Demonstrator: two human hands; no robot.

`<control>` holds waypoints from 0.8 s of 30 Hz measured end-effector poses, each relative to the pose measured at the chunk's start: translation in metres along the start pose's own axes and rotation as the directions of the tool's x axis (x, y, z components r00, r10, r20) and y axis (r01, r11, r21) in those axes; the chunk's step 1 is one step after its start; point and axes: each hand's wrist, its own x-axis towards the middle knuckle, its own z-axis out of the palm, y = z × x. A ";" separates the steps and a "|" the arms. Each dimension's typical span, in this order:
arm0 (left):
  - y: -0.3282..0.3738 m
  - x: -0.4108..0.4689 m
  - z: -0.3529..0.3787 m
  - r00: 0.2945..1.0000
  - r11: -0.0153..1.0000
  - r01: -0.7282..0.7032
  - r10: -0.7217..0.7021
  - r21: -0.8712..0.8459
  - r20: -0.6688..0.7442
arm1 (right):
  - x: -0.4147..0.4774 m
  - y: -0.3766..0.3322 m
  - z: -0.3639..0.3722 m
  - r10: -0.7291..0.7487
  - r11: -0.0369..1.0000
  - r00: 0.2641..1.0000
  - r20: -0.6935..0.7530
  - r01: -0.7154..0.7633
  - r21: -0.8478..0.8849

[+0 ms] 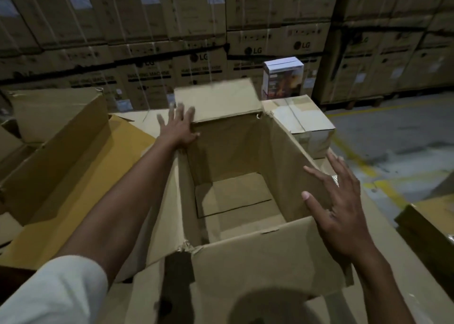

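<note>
Open cardboard box (228,146) is sitting upright just below the camera, among loose cardboard sheets, its inside bare down to the folded bottom flaps.

Left hand (178,129) is reaching across to the far flap (218,100), fingers straight and spread, lying on its left corner. There is motion blur here, so contact looks likely but is not crisp.

Right hand (341,208) is coming in at the right flap (294,166), fingers extended and splayed, gripping nothing. Cannot tell whether the palm is touching cardboard.

Near flap (258,262) is leaning outward toward the person, torn at its left corner.

Judgement: the box is erected and its bottom is closed. Nothing is packed, the top flaps are all up or out, and no tape is showing on them. Loading or folding shut is what is left.

Behind, a small white printed carton (282,80) is standing on a taped box (304,119), with stacked LG cartons (196,60) walling the background.
</note>
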 end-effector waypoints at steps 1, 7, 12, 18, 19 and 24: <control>-0.005 0.004 0.006 0.997 0.998 0.045 -0.042 -0.039 0.057 | -0.002 0.001 0.001 0.014 0.999 1.000 -0.011 -0.014 0.034; -0.010 0.010 0.015 0.993 0.936 0.098 -0.070 -0.338 0.093 | -0.011 0.001 0.004 0.132 0.970 0.991 0.003 -0.130 0.204; 0.011 -0.055 0.006 0.991 0.728 0.081 -0.132 -0.681 -0.023 | -0.017 0.007 0.013 0.225 0.911 0.972 -0.070 -0.184 0.368; 0.051 -0.271 0.026 0.995 0.265 -0.082 -0.039 -0.961 -0.096 | -0.026 0.002 0.012 0.315 0.820 0.949 -0.015 -0.264 0.508; 0.059 -0.298 0.036 0.985 0.193 -0.133 -0.084 -0.972 -0.151 | -0.028 0.003 0.010 0.309 0.822 0.951 -0.002 -0.267 0.503; 0.073 -0.370 0.067 0.872 0.164 -0.203 -0.417 -0.965 -0.254 | -0.051 0.013 0.004 0.379 0.824 0.923 -0.065 -0.305 0.477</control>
